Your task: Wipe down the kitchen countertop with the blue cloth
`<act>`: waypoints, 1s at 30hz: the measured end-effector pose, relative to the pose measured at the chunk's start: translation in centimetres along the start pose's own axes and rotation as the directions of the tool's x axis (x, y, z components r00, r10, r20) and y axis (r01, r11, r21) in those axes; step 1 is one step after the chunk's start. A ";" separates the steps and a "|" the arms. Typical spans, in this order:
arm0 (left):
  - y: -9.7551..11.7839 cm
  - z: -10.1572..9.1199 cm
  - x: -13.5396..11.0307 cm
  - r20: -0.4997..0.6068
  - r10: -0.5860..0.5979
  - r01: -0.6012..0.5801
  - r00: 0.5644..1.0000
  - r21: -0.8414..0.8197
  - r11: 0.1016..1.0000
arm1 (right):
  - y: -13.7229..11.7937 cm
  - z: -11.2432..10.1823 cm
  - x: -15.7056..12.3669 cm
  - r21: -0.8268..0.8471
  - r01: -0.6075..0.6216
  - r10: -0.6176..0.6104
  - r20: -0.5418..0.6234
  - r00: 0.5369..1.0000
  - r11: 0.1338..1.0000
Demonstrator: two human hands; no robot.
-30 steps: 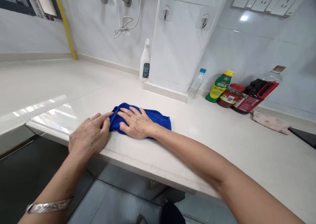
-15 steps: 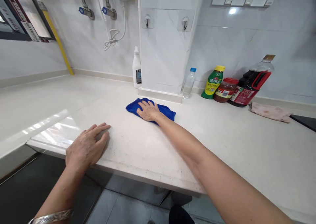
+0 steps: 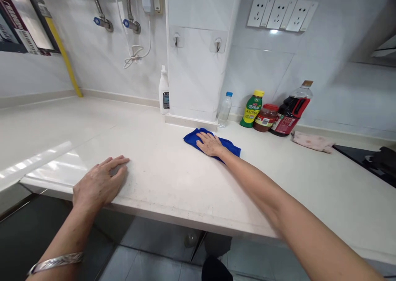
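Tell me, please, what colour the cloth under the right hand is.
The cloth is deep blue, seen best in the head view.

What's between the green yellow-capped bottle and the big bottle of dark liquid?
Head view: a red-lidded jar stands between the green bottle and the dark-liquid bottle.

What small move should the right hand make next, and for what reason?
Probably the right hand should draw the blue cloth toward the front edge of the counter: the hand lies spread on the cloth, the pillar and the clear bottle stand just behind it, and the counter looks speckled near that edge.
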State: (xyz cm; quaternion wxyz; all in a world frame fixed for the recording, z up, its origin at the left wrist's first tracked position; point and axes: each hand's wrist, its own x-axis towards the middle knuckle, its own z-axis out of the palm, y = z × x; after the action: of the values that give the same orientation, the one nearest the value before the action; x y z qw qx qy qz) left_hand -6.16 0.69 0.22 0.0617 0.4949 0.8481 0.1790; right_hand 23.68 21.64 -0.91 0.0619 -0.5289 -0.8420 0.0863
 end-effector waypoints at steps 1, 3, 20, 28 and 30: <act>0.0 0.0 0.0 -0.009 0.001 -0.001 1.000 -0.005 1.000 | 0.6 -0.1 -0.7 -0.002 -0.017 0.017 -0.002 1.000 1.000; -0.1 0.0 0.0 -0.016 -0.004 0.004 1.000 -0.011 1.000 | 1.8 -0.3 -2.1 -0.007 -0.046 0.046 -0.008 0.999 0.999; -1.5 0.6 1.7 0.042 -0.009 0.006 0.999 0.063 0.998 | 8.0 -1.7 -15.2 0.000 -0.172 0.172 -0.001 0.985 0.985; -0.9 0.0 1.1 0.027 -0.052 0.050 0.998 0.044 0.998 | 12.5 -3.5 -17.3 -0.022 0.413 -0.412 -0.124 0.903 0.911; -2.2 0.8 1.9 -0.031 0.007 -0.005 0.999 0.063 0.998 | 12.4 -3.5 -16.9 -0.055 0.531 -0.534 -0.060 0.843 0.845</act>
State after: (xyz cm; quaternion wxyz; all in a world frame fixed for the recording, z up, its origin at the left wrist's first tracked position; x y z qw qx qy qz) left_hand -8.73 1.56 -1.16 0.0322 0.4963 0.8526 0.1604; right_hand 42.61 11.95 -0.28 0.1044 -0.2784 -0.9542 0.0311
